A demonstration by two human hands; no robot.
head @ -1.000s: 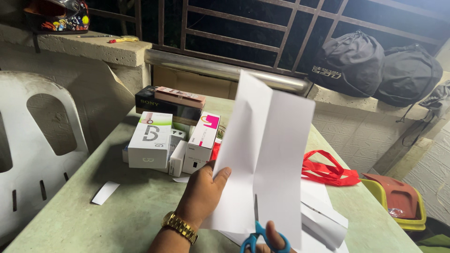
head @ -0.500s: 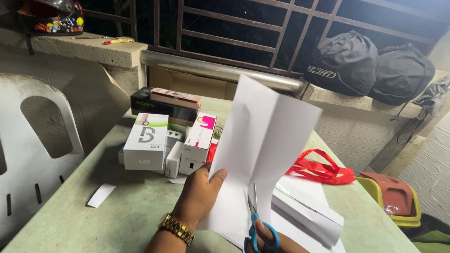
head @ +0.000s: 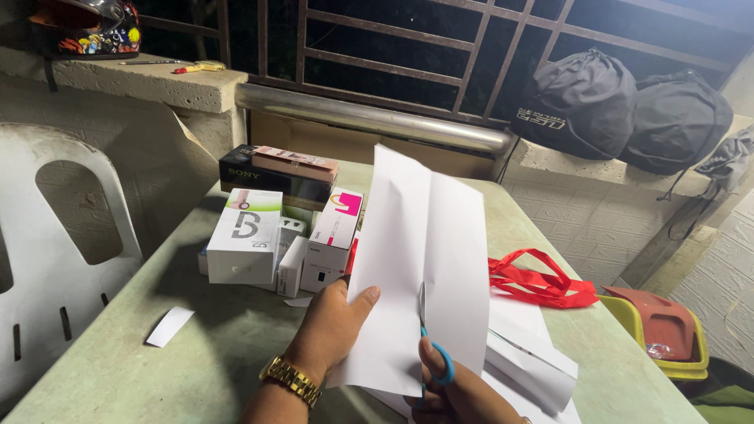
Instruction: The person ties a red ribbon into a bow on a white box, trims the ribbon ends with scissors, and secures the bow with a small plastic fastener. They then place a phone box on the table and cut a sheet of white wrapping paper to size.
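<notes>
The left hand (head: 330,330) has its fingers clamped on a white sheet of paper (head: 420,259), thumb on the near face and the rest behind it, holding the sheet upright above the counter (head: 157,377). The sheet shows lengthwise fold creases. The right hand (head: 463,392) is closed on a pair of blue-handled scissors (head: 428,345), thumb through one loop; the blades point up and sit in a cut rising from the sheet's lower edge, though how far apart the blades stand is hard to tell from here. A gold watch (head: 292,381) circles the left wrist.

Just under the hands lie more white sheets and a folded paper piece (head: 530,369). To the right, a red strap (head: 542,284) lies crumpled on the counter. To the left stands a cluster of small product boxes (head: 283,228), white and pink, with a dark box behind. A small paper slip (head: 170,326) lies apart, near the counter's left side. A white plastic chair (head: 55,251) stands at the left, and two dark bags (head: 628,110) rest on the ledge behind.
</notes>
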